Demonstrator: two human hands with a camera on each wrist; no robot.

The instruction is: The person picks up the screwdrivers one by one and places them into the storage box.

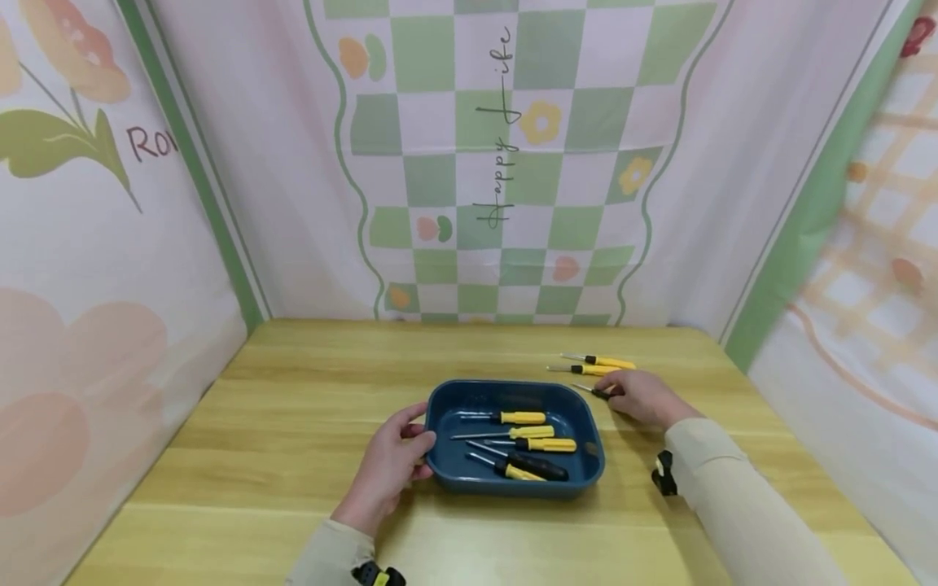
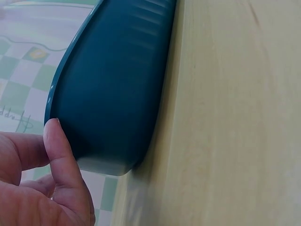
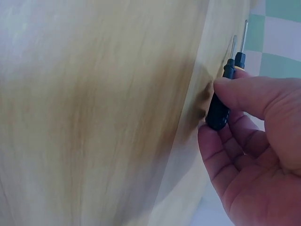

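Observation:
A dark blue tray [image 1: 513, 487] stands on the table with several screwdrivers in it, mostly yellow-handled and one black-handled [image 1: 538, 466]. My left hand [image 1: 396, 456] grips its left end, thumb at the rim; in the left wrist view the fingers [image 2: 63, 157] meet the tray's outer wall [image 2: 113, 89]. Beyond the tray's far right corner, my right hand [image 1: 645, 396] pinches a small screwdriver by its black handle [image 3: 218, 106] between thumb and fingers. Its thin shaft [image 1: 582, 387] points left, low over the table.
Two more yellow-handled screwdrivers lie just past my right hand, a farther one [image 1: 611, 362] and a nearer one [image 1: 593, 369]. The wooden table [image 1: 308, 407] ends at a patterned curtain [image 1: 484, 163] behind, with printed cloth on both sides.

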